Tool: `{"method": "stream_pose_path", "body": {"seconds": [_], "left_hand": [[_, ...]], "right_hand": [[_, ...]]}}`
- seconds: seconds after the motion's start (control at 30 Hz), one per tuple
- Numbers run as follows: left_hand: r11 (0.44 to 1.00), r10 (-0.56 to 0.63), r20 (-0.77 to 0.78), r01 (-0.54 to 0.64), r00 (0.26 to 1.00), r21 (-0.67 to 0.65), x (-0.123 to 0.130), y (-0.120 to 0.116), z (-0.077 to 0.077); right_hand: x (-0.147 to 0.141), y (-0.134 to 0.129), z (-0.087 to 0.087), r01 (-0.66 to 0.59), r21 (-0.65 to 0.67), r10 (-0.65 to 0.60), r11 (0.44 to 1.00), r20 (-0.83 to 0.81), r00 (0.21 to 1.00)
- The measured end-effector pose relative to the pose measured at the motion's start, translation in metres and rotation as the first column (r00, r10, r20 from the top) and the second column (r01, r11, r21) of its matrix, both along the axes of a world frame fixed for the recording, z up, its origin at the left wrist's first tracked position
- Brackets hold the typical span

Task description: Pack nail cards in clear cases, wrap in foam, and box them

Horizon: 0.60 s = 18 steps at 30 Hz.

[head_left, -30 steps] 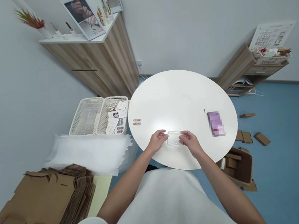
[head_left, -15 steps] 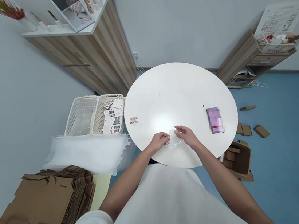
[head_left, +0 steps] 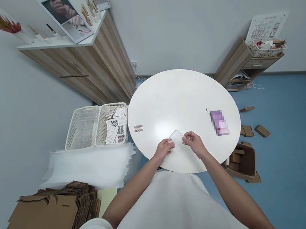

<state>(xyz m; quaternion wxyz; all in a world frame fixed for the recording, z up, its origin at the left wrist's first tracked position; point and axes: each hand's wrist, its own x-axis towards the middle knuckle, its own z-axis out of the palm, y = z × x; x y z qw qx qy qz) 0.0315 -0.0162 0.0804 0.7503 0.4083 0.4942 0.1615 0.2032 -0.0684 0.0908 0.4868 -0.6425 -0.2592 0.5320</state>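
Note:
A small clear plastic box (head_left: 177, 139) is held between my two hands over the near part of the white round table (head_left: 178, 88). My left hand (head_left: 164, 148) pinches its left edge, and my right hand (head_left: 194, 142) grips the right edge. The box is see-through, so whether its lid is raised cannot be made out. To the left on the tabletop lies a small set of press-on nails (head_left: 138, 128) in two rows. Over on the right side is a purple package (head_left: 219, 122), its face blurred.
Two white baskets (head_left: 98, 134) stand left of the table, one with clear boxes, one with cards. White sheets (head_left: 89, 164) and flattened cardboard boxes (head_left: 46, 215) lie nearer. An open carton (head_left: 247, 160) and small boxes sit on the floor at right. Wooden cabinets (head_left: 114, 55) stand behind.
My right hand has shifted from the top of the clear box down to its right edge. The box has turned slightly, and the head view has tilted up a little.

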Motion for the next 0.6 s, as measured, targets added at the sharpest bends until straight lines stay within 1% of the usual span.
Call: {"method": "stream_pose_path", "body": {"seconds": [0.13,0.2,0.33,0.43,0.53,0.6], "left_hand": [[0.992,-0.027,-0.037,0.031,0.999,0.121,-0.007,0.009,-0.001],[0.986,-0.044,-0.033,0.049,0.998,0.157,-0.008,0.010,-0.002],[0.995,0.004,0.040,-0.008,0.999,0.103,-0.008,0.006,-0.005],[0.996,0.037,0.071,-0.042,0.997,0.073,-0.010,0.001,-0.005],[0.992,-0.022,0.071,0.013,0.997,0.128,-0.016,0.000,-0.006],[0.971,-0.090,0.049,0.077,0.995,0.227,-0.022,0.002,-0.004]], "right_hand": [[0.004,0.001,0.005,-0.076,0.020,0.076,0.997,0.015,0.997],[0.003,0.003,0.007,-0.078,0.016,0.077,0.997,0.029,0.997],[-0.004,0.004,0.009,0.002,0.014,-0.003,1.000,0.046,0.999],[-0.009,0.003,0.010,-0.007,0.020,0.006,1.000,0.069,0.998],[-0.010,0.002,0.010,-0.024,0.025,0.021,0.999,0.122,0.992],[-0.010,0.001,0.010,-0.026,0.028,0.023,0.999,0.114,0.993]]}}
